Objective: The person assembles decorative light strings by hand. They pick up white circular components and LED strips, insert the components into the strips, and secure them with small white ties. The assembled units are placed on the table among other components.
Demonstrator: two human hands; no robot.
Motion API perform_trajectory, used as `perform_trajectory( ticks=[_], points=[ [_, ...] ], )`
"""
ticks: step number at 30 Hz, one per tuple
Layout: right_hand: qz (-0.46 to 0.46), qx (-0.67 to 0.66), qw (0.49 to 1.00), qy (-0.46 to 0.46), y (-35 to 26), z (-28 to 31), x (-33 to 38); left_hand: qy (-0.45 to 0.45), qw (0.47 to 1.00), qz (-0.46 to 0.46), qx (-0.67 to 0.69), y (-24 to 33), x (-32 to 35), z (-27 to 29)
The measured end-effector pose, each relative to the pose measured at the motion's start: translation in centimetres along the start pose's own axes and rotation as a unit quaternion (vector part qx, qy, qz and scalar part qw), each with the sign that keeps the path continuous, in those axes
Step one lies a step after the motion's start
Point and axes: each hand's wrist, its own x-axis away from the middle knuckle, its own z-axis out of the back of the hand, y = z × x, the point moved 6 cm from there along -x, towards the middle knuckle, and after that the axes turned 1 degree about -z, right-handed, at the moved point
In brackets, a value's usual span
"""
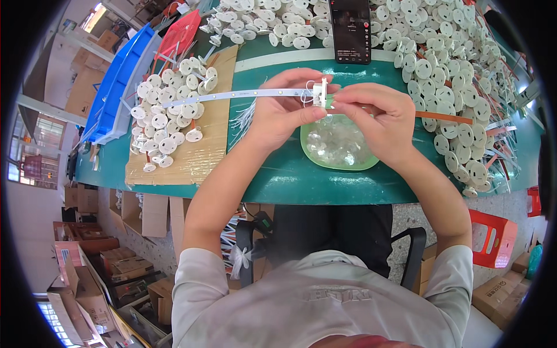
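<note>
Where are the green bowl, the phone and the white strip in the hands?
green bowl [325,163]: head view, near rim.
phone [350,29]: head view, middle of dark screen.
white strip [232,94]: head view, mid-length, left of the hands.

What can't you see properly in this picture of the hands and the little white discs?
- Head view: the white disc pinched on the strip is edge-on and half covered by the left hand and right hand.
- The clear pieces in the green bowl are too small and blurred to tell apart.
- The phone is cut off by the top edge.
</note>
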Motion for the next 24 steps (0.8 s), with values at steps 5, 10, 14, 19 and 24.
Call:
perform_trajectory(
  ticks=[5, 10, 14, 19, 24],
  points=[
    [0.028, -0.001, 1.000, 0.006, 0.0, -0.2, 0.2, 0.011, 0.999, -0.008, 0.040, 0.1, 0.3, -0.4],
    [0.072, 0.029, 0.997, 0.005, -0.2, -0.2, 0.3, 0.023, 0.998, -0.005, 0.062, 0.1, 0.5, -0.5],
    [0.083, 0.041, 0.996, -0.009, -0.2, -0.3, 0.2, 0.015, 0.998, -0.007, 0.061, 0.1, 0.5, -0.6],
    [0.112, 0.067, 0.991, 0.007, -0.4, -0.2, 0.3, 0.023, 1.000, -0.009, 0.011, 0.0, 0.6, -0.5],
    [0.182, 0.125, 0.975, -0.024, -1.2, -0.8, 0.3, 0.036, 0.999, 0.012, 0.025, 0.0, 0.5, 0.3]
  ],
)
